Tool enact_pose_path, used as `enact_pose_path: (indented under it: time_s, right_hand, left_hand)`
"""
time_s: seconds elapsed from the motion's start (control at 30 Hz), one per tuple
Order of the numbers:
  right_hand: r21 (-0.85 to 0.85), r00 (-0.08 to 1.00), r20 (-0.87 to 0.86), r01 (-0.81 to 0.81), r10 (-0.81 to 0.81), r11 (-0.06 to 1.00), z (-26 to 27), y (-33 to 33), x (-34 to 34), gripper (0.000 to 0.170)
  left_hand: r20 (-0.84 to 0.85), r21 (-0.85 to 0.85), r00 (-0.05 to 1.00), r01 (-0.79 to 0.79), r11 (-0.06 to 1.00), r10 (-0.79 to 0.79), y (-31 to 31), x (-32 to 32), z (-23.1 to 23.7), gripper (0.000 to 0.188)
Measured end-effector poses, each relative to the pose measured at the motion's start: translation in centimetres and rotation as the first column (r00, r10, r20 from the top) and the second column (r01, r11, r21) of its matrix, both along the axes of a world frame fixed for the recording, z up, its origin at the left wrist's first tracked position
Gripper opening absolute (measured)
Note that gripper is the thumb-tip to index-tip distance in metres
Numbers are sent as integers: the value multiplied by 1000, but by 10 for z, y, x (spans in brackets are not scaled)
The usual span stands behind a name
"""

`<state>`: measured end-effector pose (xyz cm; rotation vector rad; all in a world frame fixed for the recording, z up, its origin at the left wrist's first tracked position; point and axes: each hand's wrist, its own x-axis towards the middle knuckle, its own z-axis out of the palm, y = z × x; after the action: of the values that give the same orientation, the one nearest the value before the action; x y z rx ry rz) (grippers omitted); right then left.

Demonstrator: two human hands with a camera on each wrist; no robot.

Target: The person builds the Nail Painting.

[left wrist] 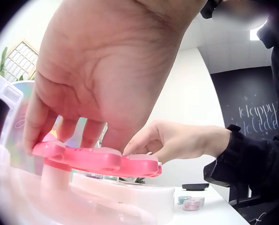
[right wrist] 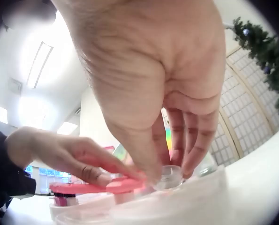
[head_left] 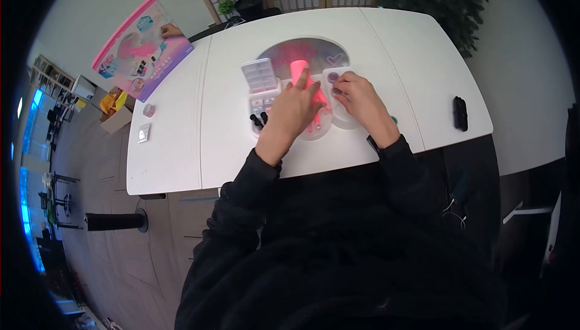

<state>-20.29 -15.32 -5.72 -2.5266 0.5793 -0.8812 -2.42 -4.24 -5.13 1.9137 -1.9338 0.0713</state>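
My left hand [head_left: 293,109] rests with spread fingers on a bright pink hand-shaped stand [left wrist: 90,158], which is raised on a post over a pale base. To its right, my right hand [head_left: 364,102] reaches into a white oblong tray [head_left: 345,120]. Thumb and fingers there pinch a small clear round jar [right wrist: 169,178]. Another small jar with purplish contents [head_left: 333,77] sits at the tray's far end. Left of the stand, a compartment box with a raised clear lid [head_left: 260,75] stands beside black-capped bottles [head_left: 258,121].
A shiny silver panel with a heart [head_left: 334,58] stands behind the stand. A printed toy box [head_left: 142,49] stands at the table's left. A small jar [head_left: 148,110] and a sachet [head_left: 144,132] lie left; a black case [head_left: 460,114] lies right. Small jars [left wrist: 192,204] sit beyond the tray.
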Motion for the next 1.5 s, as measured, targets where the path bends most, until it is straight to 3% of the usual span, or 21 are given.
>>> enact_pose_path:
  time_s: [0.1,0.33,0.43,0.53,0.57,0.6,0.63,0.73,0.77,0.9,0.97,1.0,1.07,1.1,1.17,1.27,1.5]
  right_hand:
    - [34,995,10,101,-102,994,-11,-9,5,27]
    - [146,994,61,76,-86,986,-11,-8,1,24]
    - [113,993,75,85,-93,990,-5,-9,-12,24]
    - [210,976,91,174,-197,962,3,-12,-47,27]
    - [115,909,-129,411,-396,904,9,-9,-63,29]
    - [-28,751,-319,602,-578,798,12,-8,-78,33]
    - [-80,640,-442,670,-628,738,4,-10,-92,36]
    - [-70,587,-476,717,-655,694,-7,-14,-103,30]
    - [105,628,-527,717,-573,689,-7,-23,-101,24]
    - [3,652,-471,674,-594,738,-23,-26,-90,21]
    - [-104,776,-302,551,-554,828,-20,-29,-83,24]
    - [-105,776,-300,551,-554,828,-17,-32,-79,24]
    - [105,940,-35,342,-340,934,2,-27,-64,24]
    - [106,939,-36,343,-341,934,4,-25,-56,24]
    - [147,973,166,134,-158,980,6,-21,-43,22]
    - [136,991,65,105,-114,985,-4,-26,-31,21]
    - [206,984,68,148,-165,967,-8,-25,-37,26]
  left_hand:
    - [-3,-1,1000,-12,1000,12,0,2,-2,53]
    - [5,2,1000,-11,1000,11,2,-2,-1,51]
    - [22,-5,1000,-15,1000,15,1,-4,4,47]
    - [14,0,1000,-2,1000,2,1,2,1,49]
    - [5,4,1000,10,1000,-10,0,1,0,52]
    - [25,1,1000,6,1000,-6,1,0,0,49]
    - [3,15,1000,6,1000,-6,1,-1,3,48]
    - [-35,32,999,4,999,-3,3,-4,9,45]
    - [-16,31,1000,-3,1000,4,4,-5,12,45]
    - [2,43,1000,-23,999,23,4,-5,12,45]
    - [-4,37,1000,-29,999,29,3,-4,13,44]
    - [-4,29,1000,-26,999,26,3,-4,11,45]
    - [-4,23,1000,-22,999,23,3,-4,9,45]
    - [4,23,1000,-21,1000,21,3,-3,9,45]
    - [9,24,1000,-18,1000,17,3,-3,10,45]
    - [1,36,1000,-18,999,18,4,-3,10,44]
    - [-17,28,1000,-18,999,18,2,-2,6,49]
